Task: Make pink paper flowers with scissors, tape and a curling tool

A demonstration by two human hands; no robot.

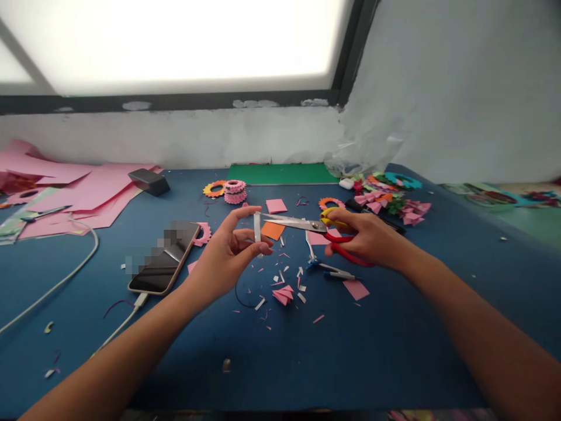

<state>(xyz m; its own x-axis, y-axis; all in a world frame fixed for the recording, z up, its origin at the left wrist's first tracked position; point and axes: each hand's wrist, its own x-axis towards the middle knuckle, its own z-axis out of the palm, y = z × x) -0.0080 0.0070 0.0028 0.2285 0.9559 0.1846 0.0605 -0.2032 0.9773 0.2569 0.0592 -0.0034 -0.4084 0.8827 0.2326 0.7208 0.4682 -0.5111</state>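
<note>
Between the thumb and fingers of my left hand [232,245] a narrow white strip [257,227], perhaps tape, stands upright. My right hand [370,237] is closed round the red and yellow handles of a pair of scissors [309,224]. Their blades are slightly apart and point left, with the tips at the white strip; whether they touch it I cannot tell. Below the blades lie an orange paper square [273,230] and scattered white and pink scraps. A folded pink paper piece [283,295] rests nearer to me. A drawing compass [333,269] lies under my right hand.
A phone [164,263] with a white cable [94,245] lies on the left. Behind it are pink paper sheets [96,199] and a black block [149,182]. Pink paper rings [235,192] and a green board [283,173] are at the back, paper flowers [385,199] at the right.
</note>
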